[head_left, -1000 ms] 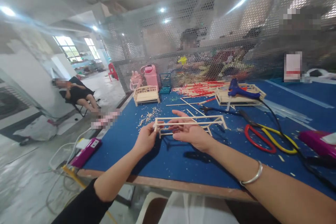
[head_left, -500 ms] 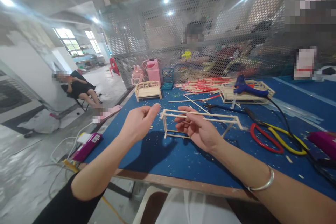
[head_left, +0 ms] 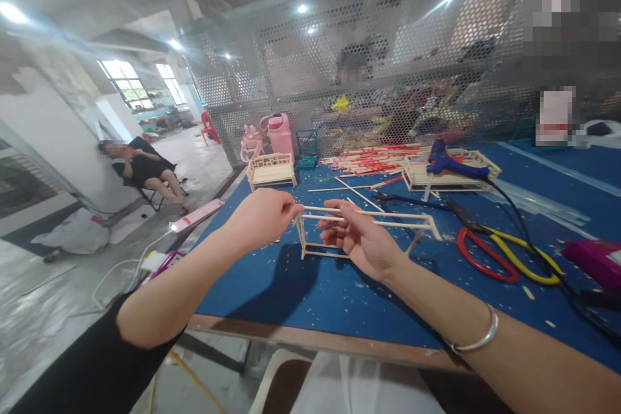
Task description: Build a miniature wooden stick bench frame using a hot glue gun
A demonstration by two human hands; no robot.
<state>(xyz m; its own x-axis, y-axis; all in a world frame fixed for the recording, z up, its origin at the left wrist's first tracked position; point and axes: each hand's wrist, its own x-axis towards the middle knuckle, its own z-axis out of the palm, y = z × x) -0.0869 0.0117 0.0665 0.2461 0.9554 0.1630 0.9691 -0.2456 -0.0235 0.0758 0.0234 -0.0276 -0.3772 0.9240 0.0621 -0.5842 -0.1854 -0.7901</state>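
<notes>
A thin wooden stick frame [head_left: 388, 223] is held above the blue table [head_left: 301, 284]. My right hand [head_left: 361, 239] grips it near its left part, fingers wrapped around the rails. My left hand [head_left: 262, 217] pinches the frame's left end with thumb and fingers. A silver bangle sits on my right wrist.
Red and yellow handled cutters [head_left: 504, 255], a blue glue gun [head_left: 453, 165] on a stick frame, a small finished wooden bench [head_left: 270, 171], loose red and plain sticks [head_left: 373, 158], a pink bottle [head_left: 280, 132] and a magenta object [head_left: 594, 262] lie around. A perforated screen stands behind; a person sits at left.
My left hand let go of the frame, lifted away, then came back and pinched its left end. My right hand kept hold and raised the frame slightly.
</notes>
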